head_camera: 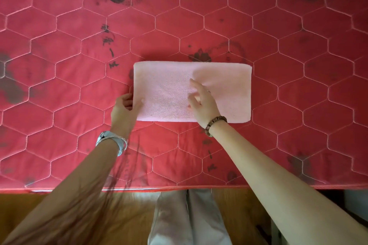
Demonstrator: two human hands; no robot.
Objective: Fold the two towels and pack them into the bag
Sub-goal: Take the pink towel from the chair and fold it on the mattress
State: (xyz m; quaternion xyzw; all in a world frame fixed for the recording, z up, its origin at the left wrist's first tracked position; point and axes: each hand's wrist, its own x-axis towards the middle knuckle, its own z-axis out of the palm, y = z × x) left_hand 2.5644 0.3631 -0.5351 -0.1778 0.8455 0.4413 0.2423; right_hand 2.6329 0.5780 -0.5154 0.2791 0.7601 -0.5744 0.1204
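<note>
Towel (225,89), pink and folded into a rectangle, lies flat on the red quilted mattress (59,65). Your left hand (124,109) pinches its left edge, thumb on top. Your right hand (203,103) touches its middle with fingers loosely spread.

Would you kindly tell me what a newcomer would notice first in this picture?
The pink towel, folded into a neat rectangle, lies in the middle of the red quilted cover with dark stains. The left hand grips its left edge, while the right hand touches its middle, fingers spread.
</note>
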